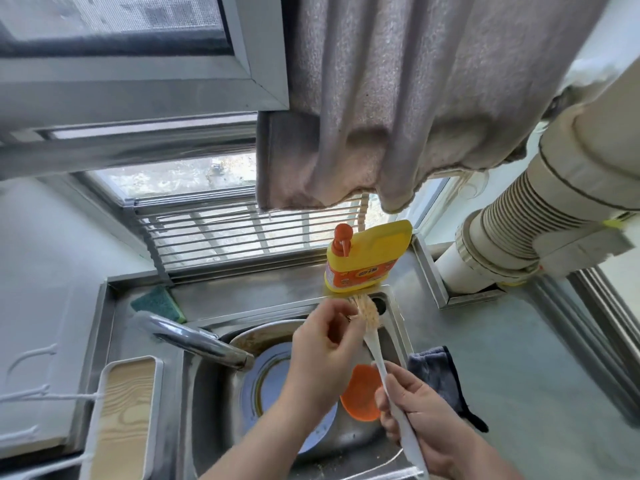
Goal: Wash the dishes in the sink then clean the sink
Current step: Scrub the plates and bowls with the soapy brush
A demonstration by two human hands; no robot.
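Stainless sink [394, 327] still loaded: blue plate [273, 389] under the faucet [197, 336], greasy metal pan [256, 336] behind it, orange silicone pad [362, 393] at the right wall. Nothing scrubbed yet, by the look of it. Right hand [420, 417] wrapped round the white handle of the dish brush [374, 344], bristles up near the back rim; left hand [323, 349] pinching at the bristles, probably picking gunk out. Could flick crud onto the counter, or slip with wet fingers and drop the brush on the plate. Yellow detergent bottle [367, 258] just behind, easy to knock. Grey towel [398, 98] hanging overhead, green sponge [159, 304] back left, dark cloth [440, 374] on the counter, wood-top tray [124, 417] left.
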